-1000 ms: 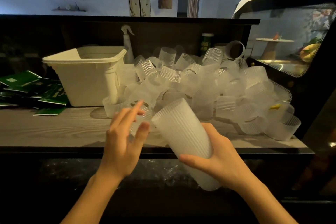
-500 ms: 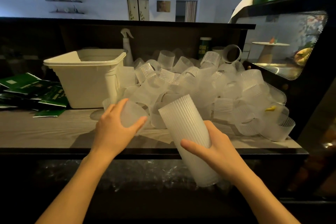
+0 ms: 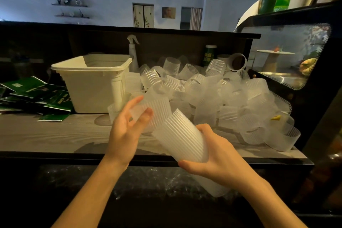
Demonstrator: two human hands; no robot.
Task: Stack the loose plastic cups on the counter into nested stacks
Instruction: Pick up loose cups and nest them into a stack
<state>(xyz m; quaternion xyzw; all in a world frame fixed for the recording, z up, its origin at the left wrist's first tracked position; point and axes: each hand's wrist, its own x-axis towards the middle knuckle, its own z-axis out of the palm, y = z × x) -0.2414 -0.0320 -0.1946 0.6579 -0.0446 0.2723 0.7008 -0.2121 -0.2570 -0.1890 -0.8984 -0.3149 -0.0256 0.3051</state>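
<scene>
A big pile of loose ribbed translucent cups [image 3: 212,96] covers the right half of the grey wooden counter [image 3: 55,133]. My right hand [image 3: 218,161] grips a long nested stack of cups [image 3: 181,139], tilted with its open mouth up and to the left. My left hand [image 3: 125,127] holds a single ribbed cup [image 3: 153,109] by its base, just left of and above the stack's mouth. The cup's rim points toward the stack and nearly touches it.
A cream plastic bin [image 3: 92,83] stands at the left of the pile, with a white spray bottle [image 3: 133,52] behind it. Green packets [image 3: 37,94] lie at the far left. A glass display case [image 3: 288,57] borders the counter on the right.
My left hand took a single cup from the pile's front edge and lifted it toward the mouth of the stack. My right hand tilted the stack further left.
</scene>
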